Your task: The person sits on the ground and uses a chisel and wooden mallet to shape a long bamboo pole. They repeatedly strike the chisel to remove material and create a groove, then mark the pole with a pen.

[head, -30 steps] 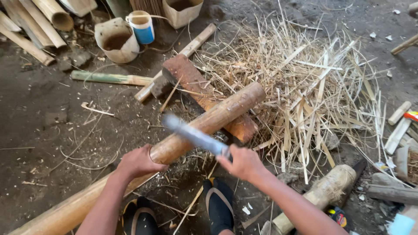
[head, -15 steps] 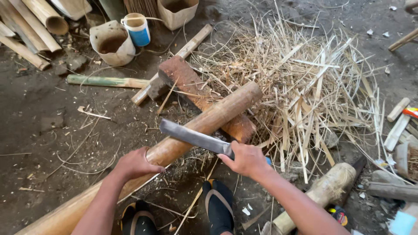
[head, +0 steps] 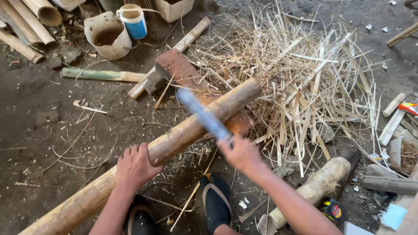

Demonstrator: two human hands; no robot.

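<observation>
The left hand lay palm down on the bamboo pole, its fingers curled over the top of the pole and pressing it. The right hand was clenched around the handle of a blade, which pointed up and to the left across the pole; whether its edge touched the pole could not be told. Both the blade and the right hand were smeared by motion, so the blade's shape and the handle were hard to make out. The pole ran from the near left corner, where it was cut off by the frame, to the far right, its cut end resting on a reddish block at the middle. It was thick, round and tan-brown, with a rough, dull skin. Two sandalled feet showed at the near edge, the left one half hidden under the forearm. A heap of pale splinters lay to the right of the pole, and a white pot and a blue cup stood far left.
</observation>
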